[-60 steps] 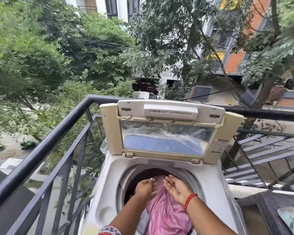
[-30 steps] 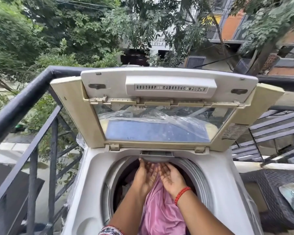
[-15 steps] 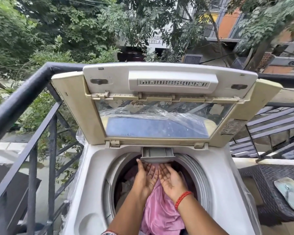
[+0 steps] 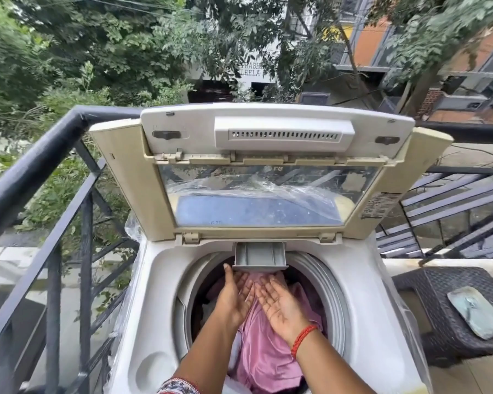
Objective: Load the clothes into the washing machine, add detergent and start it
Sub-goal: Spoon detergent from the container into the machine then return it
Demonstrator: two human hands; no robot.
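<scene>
detergent drawer (image 4: 259, 255): pulled out, just ahead of fingertips | left hand (image 4: 234, 298) nearer, thumb touching | right hand (image 4: 279, 305): spread, palm-up, empty | pink clothes (image 4: 264, 354): below

The pulled-out detergent drawer (image 4: 259, 256) overhangs the drum's rear; pink clothes (image 4: 264, 354) fill the opening below.

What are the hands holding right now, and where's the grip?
Nothing is clearly held. Both hands, left and right, are open, palms up, fingertips under the front edge of the detergent drawer, above the pink cloth.
</scene>
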